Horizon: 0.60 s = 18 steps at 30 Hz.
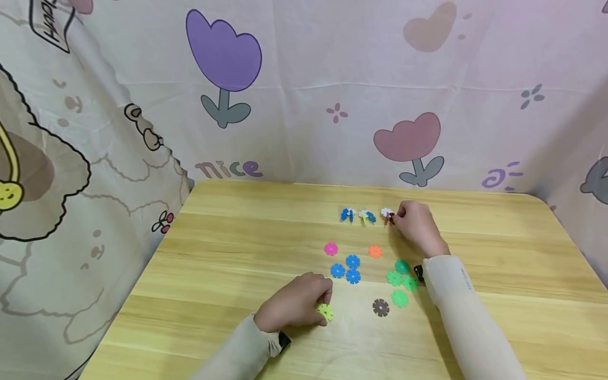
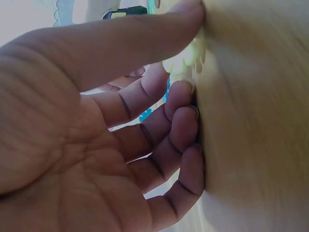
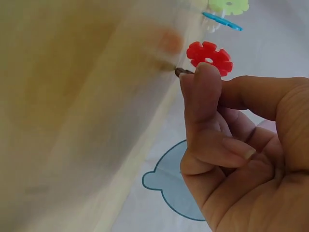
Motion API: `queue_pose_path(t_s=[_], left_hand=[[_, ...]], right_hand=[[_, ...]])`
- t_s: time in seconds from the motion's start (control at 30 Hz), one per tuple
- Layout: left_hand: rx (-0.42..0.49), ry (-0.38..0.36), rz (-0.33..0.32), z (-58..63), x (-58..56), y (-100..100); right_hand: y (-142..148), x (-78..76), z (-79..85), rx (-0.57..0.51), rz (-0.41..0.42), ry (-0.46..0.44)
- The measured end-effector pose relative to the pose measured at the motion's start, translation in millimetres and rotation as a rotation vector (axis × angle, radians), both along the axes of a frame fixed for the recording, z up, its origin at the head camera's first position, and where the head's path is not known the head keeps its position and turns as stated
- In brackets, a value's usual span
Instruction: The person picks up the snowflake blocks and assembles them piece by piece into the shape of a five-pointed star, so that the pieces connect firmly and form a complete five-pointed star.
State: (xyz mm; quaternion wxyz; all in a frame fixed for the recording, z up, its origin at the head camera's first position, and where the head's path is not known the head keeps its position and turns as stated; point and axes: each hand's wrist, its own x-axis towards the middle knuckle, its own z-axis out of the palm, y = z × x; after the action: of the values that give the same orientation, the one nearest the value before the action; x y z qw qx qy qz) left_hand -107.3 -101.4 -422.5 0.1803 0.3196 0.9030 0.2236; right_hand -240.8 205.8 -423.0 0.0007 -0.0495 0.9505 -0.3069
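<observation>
My left hand (image 1: 298, 300) is low over the front middle of the table, thumb and fingers around a yellow-green notched plastic disc (image 1: 325, 312). The left wrist view shows this yellow-green disc (image 2: 186, 59) between thumb and forefinger, close to the tabletop. Farther back on the right, my right hand (image 1: 418, 224) pinches a dark brown disc (image 3: 182, 72), seen nearly edge-on, between thumb and forefinger. A red disc (image 3: 210, 57) stands right beside those fingertips. Both belong to a small cluster with a white disc (image 1: 386, 212) on top.
Two more joined clusters, one blue and white (image 1: 348, 214), one white, yellow and blue (image 1: 367, 216), stand left of the right hand. Loose discs lie between the hands: pink (image 1: 331, 248), orange (image 1: 375, 251), several blue (image 1: 353, 275), several green (image 1: 400, 298), one brown (image 1: 380, 307). Patterned cloth (image 1: 304, 132) hangs behind.
</observation>
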Motion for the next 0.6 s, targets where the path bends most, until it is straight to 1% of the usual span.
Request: queue_pose_path(t_s=[0.1, 0.2, 0.3, 0.4, 0.5, 0.6], left_hand=[[0.008, -0.003, -0.003, -1.3, -1.0, 2], [0.011, -0.011, 0.0, -2.4, -2.2, 4], [0.008, -0.022, 0.007, -3.3, -2.8, 5], [0.006, -0.035, 0.011, -3.5, -2.5, 4], [0.028, -0.061, 0.031, -3.2, -2.3, 2], [0.084, -0.095, 0.06, -3.0, -3.4, -1]], right_hand=[[3, -0.5, 1.9, 0.014, -0.003, -0.023], [6, 2.3, 4.0, 0.009, 0.003, -0.029], [9, 9.0, 5.9, -0.014, 0.008, -0.02], [12, 20.4, 8.1, -0.024, 0.014, -0.029], [13, 34.3, 10.6, -0.012, 0.06, -0.071], [12, 48.1, 13.1, 0.02, 0.163, -0.153]])
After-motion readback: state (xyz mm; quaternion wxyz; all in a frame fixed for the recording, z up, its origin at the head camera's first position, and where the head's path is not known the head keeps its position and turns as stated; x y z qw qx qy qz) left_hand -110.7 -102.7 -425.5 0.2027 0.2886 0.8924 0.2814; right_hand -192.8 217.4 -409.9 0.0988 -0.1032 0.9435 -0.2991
